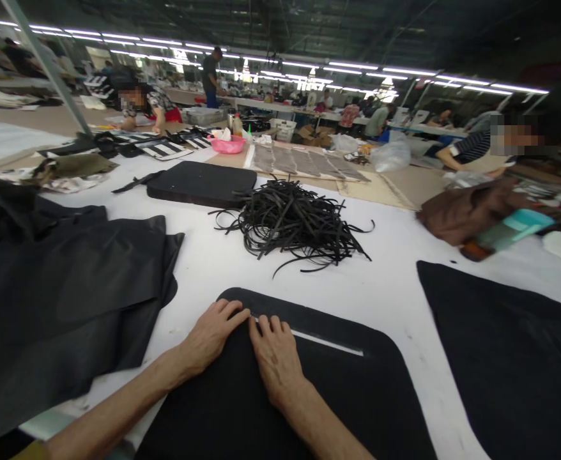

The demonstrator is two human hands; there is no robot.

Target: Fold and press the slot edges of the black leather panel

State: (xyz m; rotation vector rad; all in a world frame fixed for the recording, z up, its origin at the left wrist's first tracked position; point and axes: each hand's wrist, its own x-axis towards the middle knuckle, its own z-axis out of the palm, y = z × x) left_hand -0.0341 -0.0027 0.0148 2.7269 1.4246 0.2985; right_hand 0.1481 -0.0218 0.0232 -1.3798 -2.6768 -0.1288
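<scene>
Nearest, at 6 o'clock: left hand flat and open, palm down, fingers spread on the black panel, gripping nothing. Right hand just beside it, also open and pressed flat, fingertips touching the near end of a thin white strip running toward 3 o'clock along the panel's upper edge. Index tips of both hands almost meeting. Black panel with rounded corners lying flat on the white desk, filling the bottom centre.

At 9 o'clock: big crumpled sheet of black fabric draped over the desk edge. At 4 o'clock: second black piece, flat, well apart from the panel.

Further out, 12 o'clock: tangled heap of black strips, a few loose ends trailing. Beyond at 11 o'clock: stacked black pads. At 2 o'clock: brown cloth bundle with a blurred teal object against it.

Far, 12 o'clock: pink bowl, grey pattern pieces, clear plastic bag. Seated person at 11 o'clock, another person's striped sleeve at 2 o'clock, more workers at rear benches under strip lights.
</scene>
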